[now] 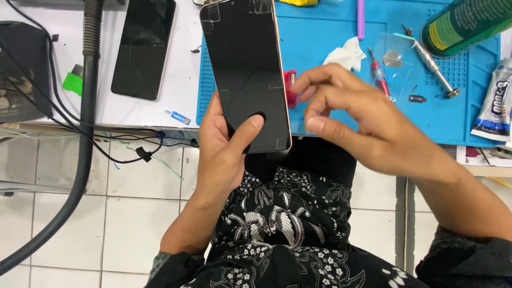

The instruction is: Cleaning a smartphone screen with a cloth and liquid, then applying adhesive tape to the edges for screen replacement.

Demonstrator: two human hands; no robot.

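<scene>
My left hand (224,144) grips a black smartphone (245,64) from below, screen up, with the thumb pressed on the lower part of the glass. The phone has a gold-coloured edge and pieces of clear tape at its corners. My right hand (362,122) hovers just right of the phone with fingers spread and curled, holding nothing that I can see. A small red tool (290,88) lies on the blue mat (320,32) between the phone and my right fingers.
A second black phone (143,48) lies on the white table at the left. On the mat are a white tissue (346,53), a red screwdriver (380,74), a metal tool (433,66), a green bottle (464,24) and a glue tube (497,106). A grey hose (85,133) and cables hang at left.
</scene>
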